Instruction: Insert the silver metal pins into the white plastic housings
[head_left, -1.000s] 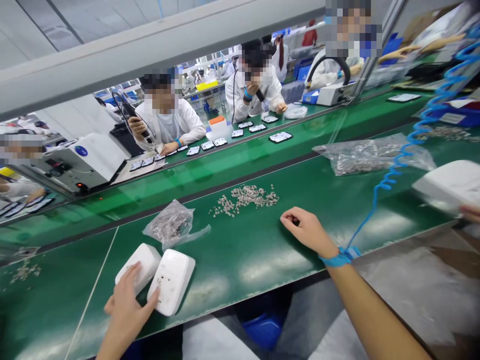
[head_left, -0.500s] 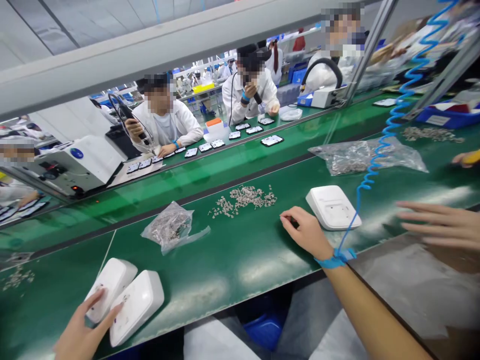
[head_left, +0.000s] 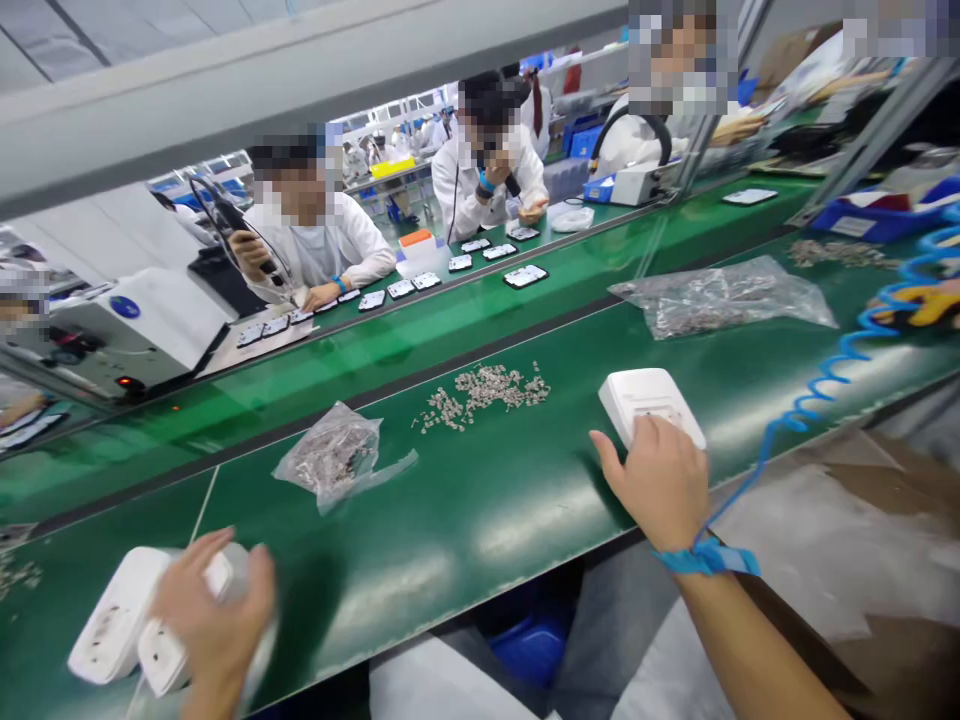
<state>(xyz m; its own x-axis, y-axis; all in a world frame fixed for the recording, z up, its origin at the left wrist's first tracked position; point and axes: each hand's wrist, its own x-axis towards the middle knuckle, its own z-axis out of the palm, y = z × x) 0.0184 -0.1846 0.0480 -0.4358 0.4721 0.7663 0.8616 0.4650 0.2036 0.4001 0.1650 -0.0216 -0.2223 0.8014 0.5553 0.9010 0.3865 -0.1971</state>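
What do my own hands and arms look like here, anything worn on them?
Both hands are bare, with no gloves and no sleeves showing on the forearms. The right hand has a blue wrist strap with a blue coiled cord running off it. The left hand is blurred; nothing worn shows on it.

Left hand [head_left: 214, 625]: laid over two white housings [head_left: 124, 630] at the green belt's [head_left: 465, 510] near edge.
Right hand [head_left: 660, 480]: resting on a single white housing [head_left: 637, 395].
Between hands: loose small metal parts [head_left: 484, 390], a clear bag [head_left: 334, 455].
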